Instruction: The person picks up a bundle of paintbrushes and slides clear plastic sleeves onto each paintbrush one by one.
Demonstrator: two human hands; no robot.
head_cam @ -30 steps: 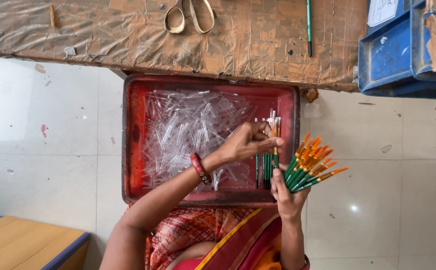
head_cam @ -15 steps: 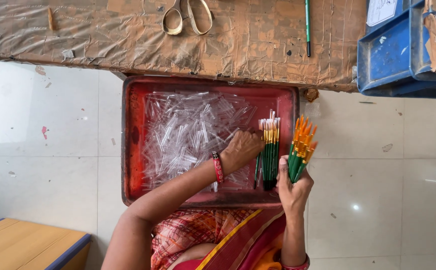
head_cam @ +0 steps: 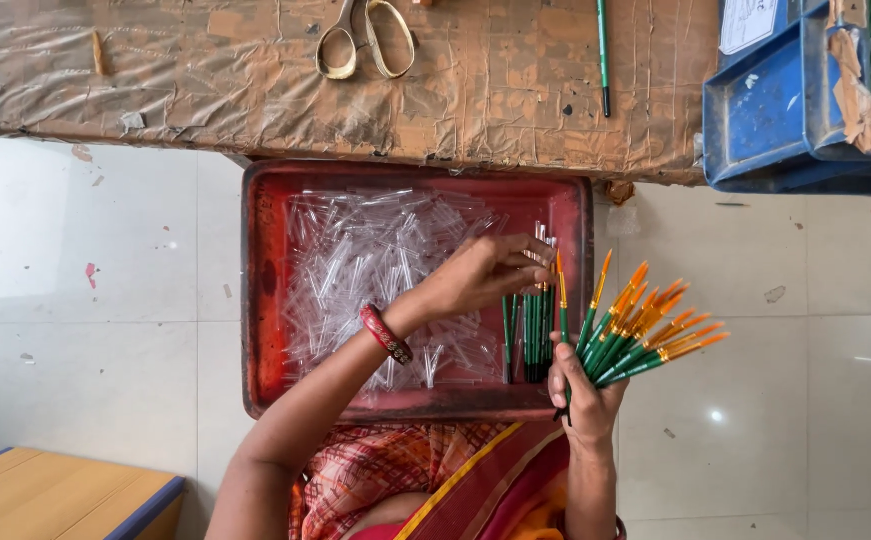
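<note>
Brushes (head_cam: 636,335) fanned in right hand (head_cam: 586,395), left hand (head_cam: 481,275) fingers pinching one brush (head_cam: 562,300) beside them

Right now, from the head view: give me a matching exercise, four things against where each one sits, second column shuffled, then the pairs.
Things:
1. fan of green-handled, orange-tipped brushes
2. clear plastic tubes
3. metal scissors
4. red bangle

Places:
A. on the left wrist
B. on the brown covered tabletop
C. in the right hand
D. heaped in the red tray

Pairs: 1-C, 2-D, 3-B, 4-A
</note>
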